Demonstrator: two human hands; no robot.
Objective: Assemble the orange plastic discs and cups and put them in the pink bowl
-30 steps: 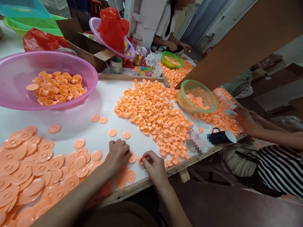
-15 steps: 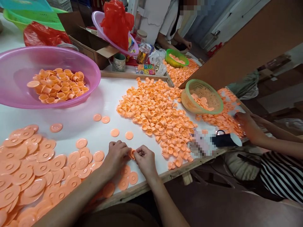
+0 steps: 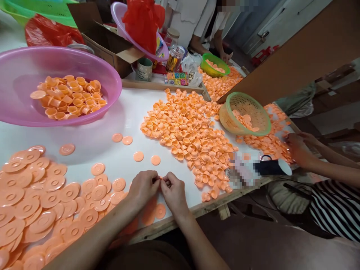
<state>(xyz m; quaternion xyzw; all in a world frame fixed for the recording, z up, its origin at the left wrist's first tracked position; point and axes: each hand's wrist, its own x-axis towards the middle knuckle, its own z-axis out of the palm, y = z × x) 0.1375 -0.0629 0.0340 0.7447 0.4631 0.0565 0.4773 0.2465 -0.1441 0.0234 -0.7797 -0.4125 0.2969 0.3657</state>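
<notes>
My left hand (image 3: 144, 188) and my right hand (image 3: 173, 190) meet over the near edge of the table, thumbs and fingertips pinched together. Between them they hold a small orange toy cup (image 3: 161, 178); only a sliver of it shows, the rest hidden by the fingers. Flat round orange saucers (image 3: 50, 197) lie heaped left of my hands, and a loose saucer (image 3: 160, 211) rests just below them. Beyond my right hand spreads a large pile of orange toy cups (image 3: 185, 131).
A pink basin (image 3: 112, 80) holding more cups stands at the left. A green strainer basket (image 3: 266, 118) sits beyond the cup pile. Near the right edge lies a dark cylindrical object (image 3: 270, 167). Another person's hands (image 3: 300, 150) work at the right; a cardboard box (image 3: 98, 48) stands behind.
My hands have drawn closer together, and the left has turned over the cup, which is now mostly covered. The view has shifted slightly. A co-worker's hand at the back has moved toward the green bowl.
</notes>
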